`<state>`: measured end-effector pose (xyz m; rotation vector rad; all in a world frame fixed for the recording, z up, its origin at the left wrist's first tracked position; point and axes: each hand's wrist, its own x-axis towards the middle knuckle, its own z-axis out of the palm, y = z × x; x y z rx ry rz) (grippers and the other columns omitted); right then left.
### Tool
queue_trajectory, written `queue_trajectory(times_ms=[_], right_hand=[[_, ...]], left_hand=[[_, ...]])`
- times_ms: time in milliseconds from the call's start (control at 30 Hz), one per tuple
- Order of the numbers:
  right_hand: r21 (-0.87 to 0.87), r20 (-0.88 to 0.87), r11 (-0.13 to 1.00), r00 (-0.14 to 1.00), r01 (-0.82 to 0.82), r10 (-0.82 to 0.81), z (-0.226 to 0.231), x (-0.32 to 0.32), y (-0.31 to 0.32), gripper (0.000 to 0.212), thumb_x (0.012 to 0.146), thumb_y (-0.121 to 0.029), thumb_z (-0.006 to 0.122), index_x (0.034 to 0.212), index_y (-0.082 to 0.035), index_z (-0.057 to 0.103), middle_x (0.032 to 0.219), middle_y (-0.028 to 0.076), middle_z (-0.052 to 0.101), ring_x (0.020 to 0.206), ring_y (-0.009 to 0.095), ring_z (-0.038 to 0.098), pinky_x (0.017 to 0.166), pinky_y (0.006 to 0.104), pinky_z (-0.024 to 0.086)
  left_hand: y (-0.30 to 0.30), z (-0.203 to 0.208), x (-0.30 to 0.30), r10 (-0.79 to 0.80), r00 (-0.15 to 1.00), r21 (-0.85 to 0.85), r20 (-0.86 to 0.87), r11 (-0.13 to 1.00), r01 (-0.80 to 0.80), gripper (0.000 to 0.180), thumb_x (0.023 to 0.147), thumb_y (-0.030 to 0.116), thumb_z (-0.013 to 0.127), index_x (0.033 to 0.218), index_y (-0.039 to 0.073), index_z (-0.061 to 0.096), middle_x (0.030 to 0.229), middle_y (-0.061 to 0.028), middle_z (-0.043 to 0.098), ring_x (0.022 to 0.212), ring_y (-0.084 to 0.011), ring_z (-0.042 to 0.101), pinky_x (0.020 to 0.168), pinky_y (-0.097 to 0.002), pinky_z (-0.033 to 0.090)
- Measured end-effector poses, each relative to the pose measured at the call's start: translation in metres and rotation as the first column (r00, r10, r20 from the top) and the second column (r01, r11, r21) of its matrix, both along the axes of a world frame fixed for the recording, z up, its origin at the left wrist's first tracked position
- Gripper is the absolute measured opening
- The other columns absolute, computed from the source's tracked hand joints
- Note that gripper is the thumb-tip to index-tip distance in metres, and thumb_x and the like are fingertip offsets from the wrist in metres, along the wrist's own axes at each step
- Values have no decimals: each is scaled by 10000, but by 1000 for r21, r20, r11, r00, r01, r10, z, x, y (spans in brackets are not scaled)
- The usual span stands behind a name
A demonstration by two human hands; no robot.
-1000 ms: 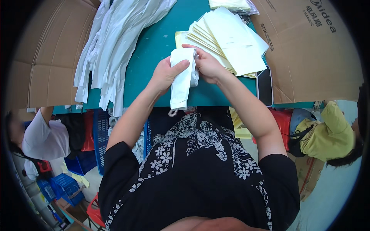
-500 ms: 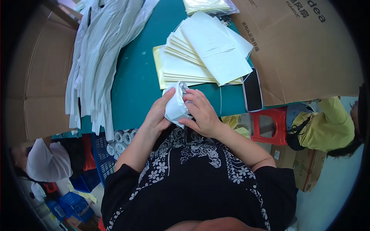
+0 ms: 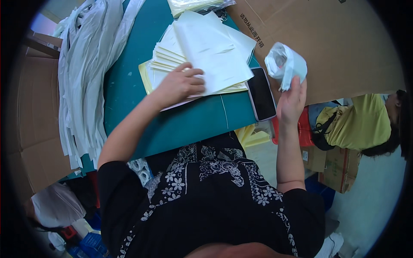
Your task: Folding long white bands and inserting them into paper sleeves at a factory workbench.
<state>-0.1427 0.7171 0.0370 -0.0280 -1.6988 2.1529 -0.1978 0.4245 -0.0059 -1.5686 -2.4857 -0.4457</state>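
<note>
My right hand (image 3: 293,103) is raised at the right, beside the phone, closed on the lower side of a roll of thin white plastic (image 3: 297,64). One open end of the roll shows its crumpled inside. My left hand (image 3: 183,86) rests on a fanned stack of pale yellow and white paper sheets (image 3: 215,47). Its fingers are apart and bent over the top sheet, slightly blurred, and the thumb is hidden.
A dark-screened phone (image 3: 261,94) lies right of the sheets on the green table (image 3: 129,107). Long white plastic strips (image 3: 86,81) hang over the left side. Cardboard (image 3: 335,47) stands at the right. A person in yellow (image 3: 359,124) sits beyond it.
My left hand has let go of the white roll and moved to the sheets. My right hand has carried the roll right and up. The view has shifted.
</note>
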Motion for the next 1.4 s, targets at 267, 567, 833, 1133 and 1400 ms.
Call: queue_trajectory(times_ms=[267,567,833,1133,1400], right_hand=[[692,298,544,874,-474,383,-6,-76,-58,321,915,-293,527,1106,-35,544,938,75,609,879,142,548,779,288,426],[945,-59,299,826,-135,561,-82,-115,-49,321,794,-200,661,1036,-17,557,982,142,587,977,302,541,823,370,448],[904,-126,400,802,-148,583,-96,-119,-44,327,772,-109,685,1053,-12,548,1064,151,553,1018,300,530,838,339,465],[860,-84,444,786,-254,612,-99,-127,-36,316,795,-124,666,1058,0,540,1058,152,537,986,289,530,834,328,459],[864,-118,455,790,-217,602,-101,-126,-37,323,785,-129,674,1048,13,550,1057,155,548,1027,300,517,874,341,430]], left_hand=[[-12,4,14,117,979,63,167,990,-129,101,705,90,654,792,51,622,879,-54,621,956,-240,571,848,-364,449],[70,-21,20,460,789,-42,407,872,-487,159,746,205,643,726,49,615,762,-97,584,796,-284,596,718,-381,484],[75,-27,16,502,713,-41,489,830,-556,125,734,148,623,832,79,656,814,-106,594,811,-285,601,729,-399,483],[89,-22,11,418,899,63,130,902,-428,96,746,111,558,771,30,512,763,-135,590,721,-277,582,634,-402,477],[92,-19,13,334,684,194,649,796,-573,289,753,218,674,925,7,573,752,-155,615,747,-300,598,650,-381,468]])
